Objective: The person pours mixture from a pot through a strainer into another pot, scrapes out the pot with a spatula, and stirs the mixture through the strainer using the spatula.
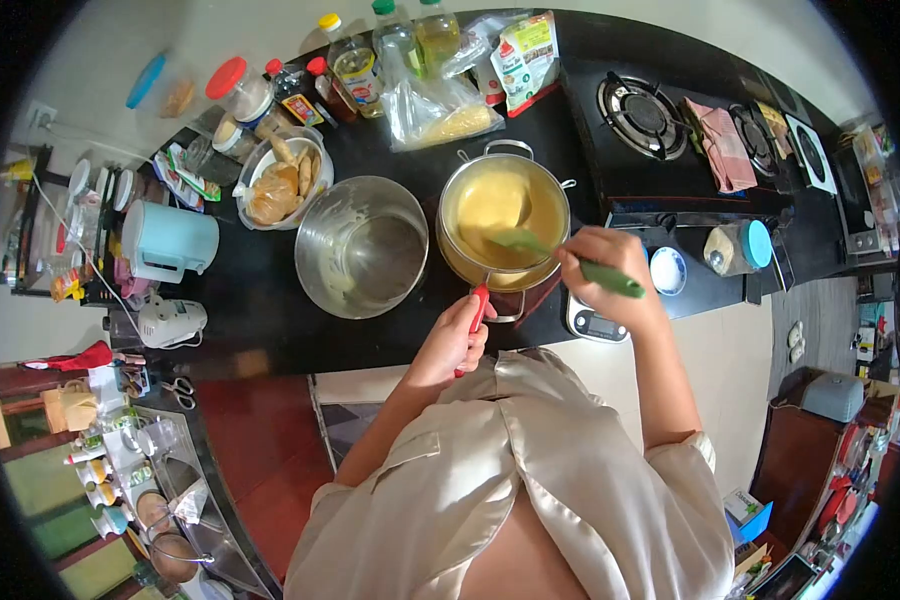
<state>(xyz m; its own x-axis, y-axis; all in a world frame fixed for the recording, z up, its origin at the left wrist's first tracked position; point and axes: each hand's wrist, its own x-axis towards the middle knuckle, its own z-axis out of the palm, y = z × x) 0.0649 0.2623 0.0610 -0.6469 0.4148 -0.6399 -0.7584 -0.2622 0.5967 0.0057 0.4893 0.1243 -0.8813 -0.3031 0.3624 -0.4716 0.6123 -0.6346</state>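
Head view: the left hand is closed round the red handle of a sieve, at the near side of its rim; the right hand grips a green spatula, the fingers wrapped about its shaft, the end of the handle jutting out past the hand. The sieve sits over a steel pot on the black counter, in front of the person; a smooth yellow mixture lies in the sieve, and the spatula's blade dips into it.

To the left of the pot, just beside it, stands a wide steel bowl with pale smears on its inner wall; beyond that are a white tub of bagged food, a blue kettle and a white mixer. Behind the pot lie a clear bag with something yellow inside and a standing pouch; bottles line the wall near them. A scale lies partly under the right hand; farther right are a small dish, a blue-lidded jar and a stove with a pink cloth on it.
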